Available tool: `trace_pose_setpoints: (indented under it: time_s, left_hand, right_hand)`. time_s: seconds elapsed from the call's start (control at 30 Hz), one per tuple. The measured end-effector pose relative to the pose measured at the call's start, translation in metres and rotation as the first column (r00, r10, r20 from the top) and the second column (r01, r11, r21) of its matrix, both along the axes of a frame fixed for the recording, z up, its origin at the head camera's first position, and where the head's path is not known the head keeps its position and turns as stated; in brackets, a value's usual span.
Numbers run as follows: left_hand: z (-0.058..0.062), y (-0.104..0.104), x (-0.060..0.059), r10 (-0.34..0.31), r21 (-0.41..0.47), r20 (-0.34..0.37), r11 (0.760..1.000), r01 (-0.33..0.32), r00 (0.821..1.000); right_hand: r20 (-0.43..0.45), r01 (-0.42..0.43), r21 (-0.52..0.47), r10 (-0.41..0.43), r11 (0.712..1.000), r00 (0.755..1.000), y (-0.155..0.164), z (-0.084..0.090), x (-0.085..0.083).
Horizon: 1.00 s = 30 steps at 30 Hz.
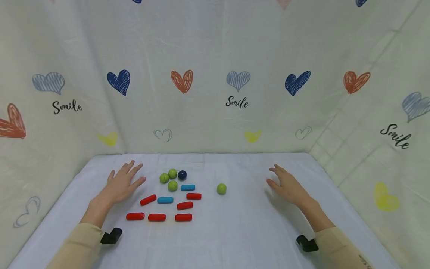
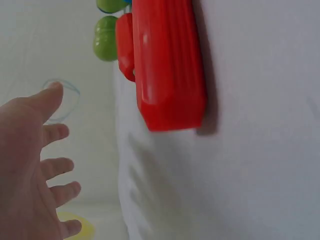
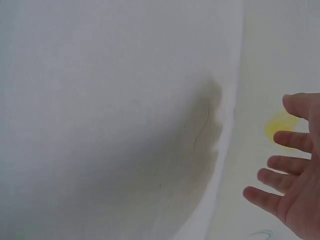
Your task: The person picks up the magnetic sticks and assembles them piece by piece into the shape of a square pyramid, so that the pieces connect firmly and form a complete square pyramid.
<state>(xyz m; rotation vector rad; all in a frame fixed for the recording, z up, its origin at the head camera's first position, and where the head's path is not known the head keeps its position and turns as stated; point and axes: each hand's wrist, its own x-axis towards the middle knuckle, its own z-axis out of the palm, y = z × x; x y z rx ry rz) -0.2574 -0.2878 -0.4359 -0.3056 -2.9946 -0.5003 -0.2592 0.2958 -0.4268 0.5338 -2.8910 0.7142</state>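
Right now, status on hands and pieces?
Left hand open, flat beside red blocks. Right hand open, holding nothing. Lone green ball sits between the hands, untouched. Nothing in the way.

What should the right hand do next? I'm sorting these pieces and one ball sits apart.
Probably move the right hand left to the lone green ball. That hand is open and holds nothing, and this ball lies nearest it, apart from the three green balls by the left hand.
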Motion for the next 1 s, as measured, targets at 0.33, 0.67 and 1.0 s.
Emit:
trace_pose_setpoints:
  time_s: [0.33, 0.67, 1.0]
  left_hand:
    - [0.002, 0.042, 0.01, -0.039, 0.072, -0.09, 0.996, 0.045, 0.995]
    - [0.009, 0.083, 0.019, -0.088, 0.195, -0.194, 0.973, 0.127, 0.977]
    - [0.011, 0.119, 0.026, -0.183, 0.318, -0.169, 0.92, 0.229, 0.969]
  right_hand:
    - [-0.028, -0.055, -0.129, 0.052, 0.99, 0.998, -0.025, -0.002, 0.007]
    - [-0.009, -0.121, -0.283, 0.123, 0.952, 0.992, -0.06, -0.008, 0.005]
    - [0.11, -0.114, -0.384, 0.168, 0.916, 0.98, -0.092, -0.014, 0.007]
